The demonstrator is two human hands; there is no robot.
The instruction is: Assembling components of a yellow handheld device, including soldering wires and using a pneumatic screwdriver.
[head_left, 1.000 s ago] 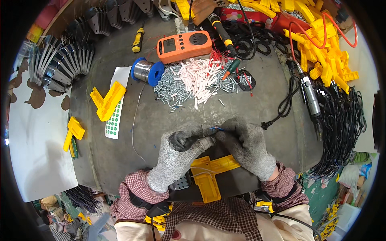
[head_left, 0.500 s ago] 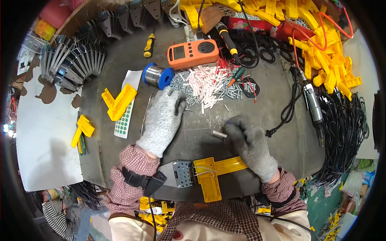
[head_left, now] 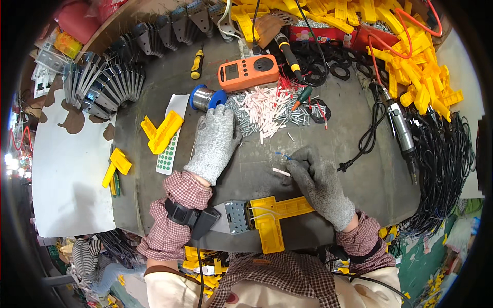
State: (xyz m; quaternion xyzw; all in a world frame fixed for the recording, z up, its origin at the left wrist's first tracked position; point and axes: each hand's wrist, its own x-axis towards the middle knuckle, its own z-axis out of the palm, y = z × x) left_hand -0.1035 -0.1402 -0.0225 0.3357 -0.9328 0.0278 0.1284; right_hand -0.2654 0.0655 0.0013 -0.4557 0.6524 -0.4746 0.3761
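Note:
My left hand (head_left: 215,141), in a light grey knit glove, lies at the near left edge of a pile of small metal screws (head_left: 245,115) and pinkish-white tubes (head_left: 264,105). Its fingers stretch forward beside a blue-flanged solder spool (head_left: 207,98); the fingertips are partly hidden. My right hand (head_left: 321,177), in a darker grey glove, is closed on a thin pinkish-white tube (head_left: 281,172) that sticks out to the left. A short blue strip (head_left: 282,155) shows by its fingertips. Nearest me lie a yellow plastic housing (head_left: 268,226) with white wires and a perforated metal plate (head_left: 238,217).
An orange meter (head_left: 248,73), a yellow-black screwdriver (head_left: 197,64) and a green-handled screwdriver (head_left: 303,96) lie farther back. Yellow housings (head_left: 418,72) heap at far right, above black cables (head_left: 441,164) and an electric screwdriver (head_left: 403,128). Metal plates (head_left: 105,84) stand at left.
The view has shifted slightly. The piece in my right hand has turned from silvery to pinkish-white, and a blue strip now shows by the fingertips. My left fingers reach straighter toward the pile.

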